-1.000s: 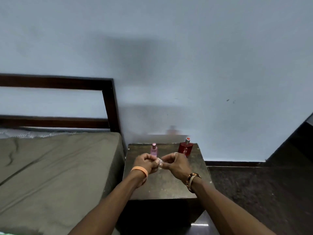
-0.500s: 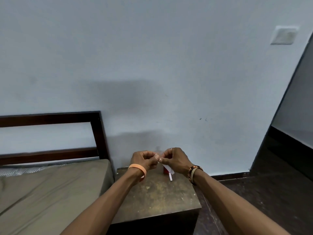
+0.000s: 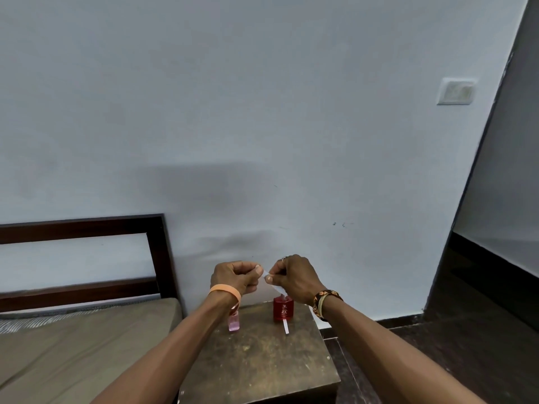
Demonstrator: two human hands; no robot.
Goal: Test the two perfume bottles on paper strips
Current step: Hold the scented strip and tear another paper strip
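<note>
1. Both hands are raised above the bench (image 3: 262,363), fingers curled. The left hand (image 3: 233,277) and the right hand (image 3: 294,277) each pinch the same paper strip (image 3: 273,284) between thumb and fingertips.
2. That strip stretches between the two hands and hangs slanting down below the right hand's fingers, pale against the wall and hard to trace in full.
3. On the bench's far edge stands the red perfume bottle (image 3: 283,309), upright, its top hidden behind the right hand.
4. To its left, well apart, stands the pink perfume bottle (image 3: 234,322), upright, its upper part covered by the left wrist.
5. A second strip (image 3: 286,327) lies flat on the bench just in front of the red bottle.
6. An orange wristband (image 3: 224,289) sits on the left wrist, a patterned bracelet (image 3: 324,301) on the right.
7. A bed (image 3: 73,339) with a dark headboard (image 3: 159,258) lies left of the bench; a switch plate (image 3: 455,91) is on the wall.
</note>
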